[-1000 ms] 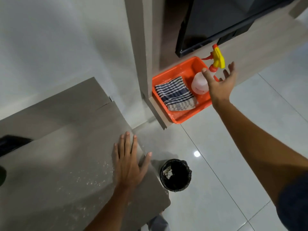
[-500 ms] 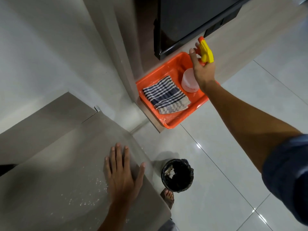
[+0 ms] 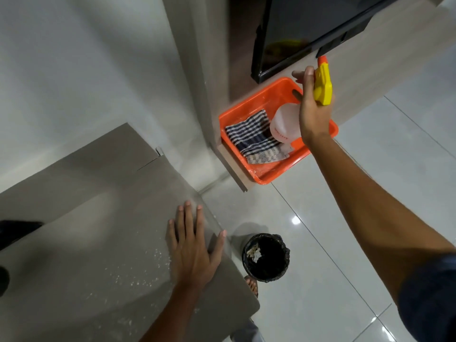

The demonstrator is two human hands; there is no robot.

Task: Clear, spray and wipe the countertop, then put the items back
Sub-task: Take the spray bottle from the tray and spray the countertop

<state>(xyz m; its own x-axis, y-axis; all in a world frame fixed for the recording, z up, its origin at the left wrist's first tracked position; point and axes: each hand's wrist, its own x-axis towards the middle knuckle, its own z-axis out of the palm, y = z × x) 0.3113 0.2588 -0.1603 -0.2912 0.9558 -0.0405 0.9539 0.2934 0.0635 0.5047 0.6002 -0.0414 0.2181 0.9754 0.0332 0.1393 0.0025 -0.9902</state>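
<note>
We reach w/ our right hand (image 3: 313,112) to the spray bottle (image 3: 287,122), fingers curled round its neck just under the yellow trigger head (image 3: 322,87), orange nozzle tip pointing up and away. The bottle's whitish body sits over the orange bin (image 3: 269,178); we can't tell if its base still touches the bin floor. Also in the bin: a folded cloth (image 3: 254,137), dark blue & white stripes, lying flat in the left half, touching or just beside the bottle. Whitish specks on the bin floor near the front rim. The bin rests on a low wood-look shelf (image 3: 232,166), under a black appliance (image 3: 296,33).

Our left hand (image 3: 195,250) lies flat on the grey countertop (image 3: 86,243) near its right edge, fingers straight and together, thumb spread toward the edge. White crumbs scattered on the counter left of and below that hand.

On the tile floor beside the counter: a small bin w/ black liner (image 3: 265,260), bits of pale paper scrap inside.
</note>
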